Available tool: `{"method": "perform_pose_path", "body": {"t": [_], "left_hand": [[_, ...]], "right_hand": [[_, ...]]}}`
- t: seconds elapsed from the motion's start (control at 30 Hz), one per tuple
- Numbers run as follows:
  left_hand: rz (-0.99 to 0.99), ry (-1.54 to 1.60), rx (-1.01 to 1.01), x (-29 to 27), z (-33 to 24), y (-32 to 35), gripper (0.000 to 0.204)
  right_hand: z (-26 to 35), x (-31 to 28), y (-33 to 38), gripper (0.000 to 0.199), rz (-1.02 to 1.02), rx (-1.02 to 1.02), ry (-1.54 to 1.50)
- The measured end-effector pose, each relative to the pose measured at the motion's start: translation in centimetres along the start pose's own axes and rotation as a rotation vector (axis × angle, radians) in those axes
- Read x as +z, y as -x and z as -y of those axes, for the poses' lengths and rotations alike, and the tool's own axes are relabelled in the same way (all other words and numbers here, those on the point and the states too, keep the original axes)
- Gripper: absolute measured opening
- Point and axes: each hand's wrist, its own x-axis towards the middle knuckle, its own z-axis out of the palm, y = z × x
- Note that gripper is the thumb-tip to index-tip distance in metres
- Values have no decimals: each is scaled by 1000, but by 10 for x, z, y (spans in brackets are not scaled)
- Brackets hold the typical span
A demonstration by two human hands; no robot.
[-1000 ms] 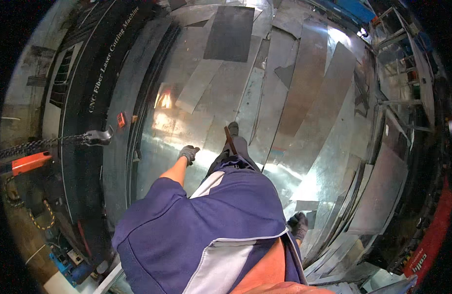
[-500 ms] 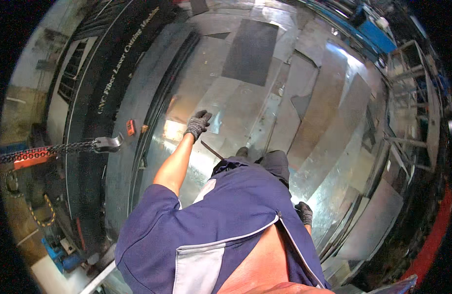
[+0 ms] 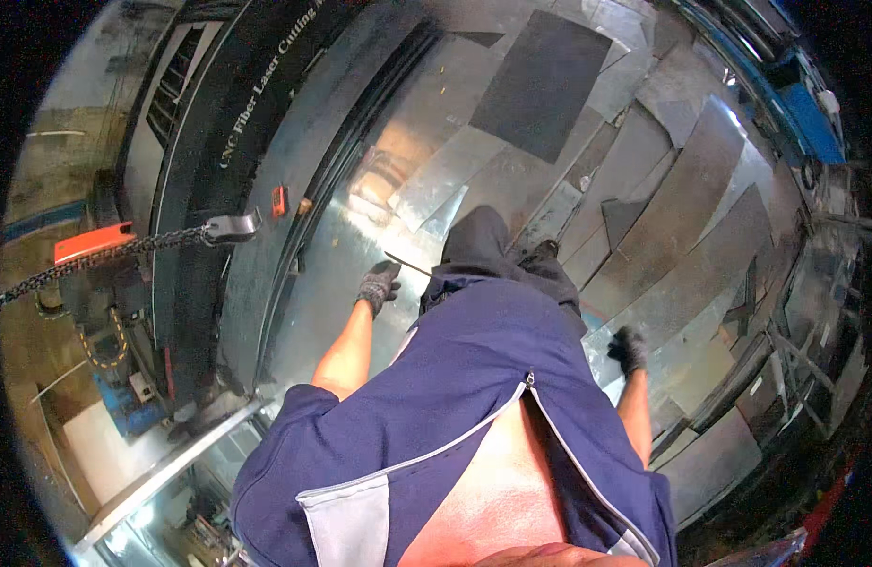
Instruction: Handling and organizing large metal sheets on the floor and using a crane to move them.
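My left hand, in a dark grey knit glove, hangs at my left side with its fingers loosely bent and nothing in it. Close to it, a thin dark strip shows against the shiny floor sheeting. On the other side, my right hand, gloved in dark grey too, is out from my hip, its fingers loose and somewhat blurred, holding nothing I can see. Beneath it lie overlapping metal sheets. My legs are in dark trousers, one knee forward.
A long black machine runs along the left, with a small orange-red box on its ledge. A chain with a metal hook hangs before it. A dark rectangular sheet lies ahead. Metal frames stand at the right.
My left hand has dropped back toward my side from further forward. My right hand has swung forward and outward from beside my hip. One leg has come forward, and the view has shifted.
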Motion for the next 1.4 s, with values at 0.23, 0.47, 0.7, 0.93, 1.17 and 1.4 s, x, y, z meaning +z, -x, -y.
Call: {"method": "perform_pose_path", "body": {"t": [0.23,0.47,0.7,0.93,1.17,1.4], "left_hand": [[74,87,-47,25,-48,-27,55],[181,-72,-97,39,-145,-112,62],[17,-142,64,9,-351,-208,45],[88,-377,345,78,-526,-240,47],[80,-803,489,217,-596,-280,48],[441,-666,31,383,-493,-492,65]], "right_hand": [[219,32,-55,39,-24,-264,147],[263,101,-49,35,-33,-217,56],[247,160,-78,49,42,-10,-70],[266,179,-191,56,41,160,-379],[362,248,-339,44,156,109,-195],[313,243,-547,40,23,-692,939]]}}
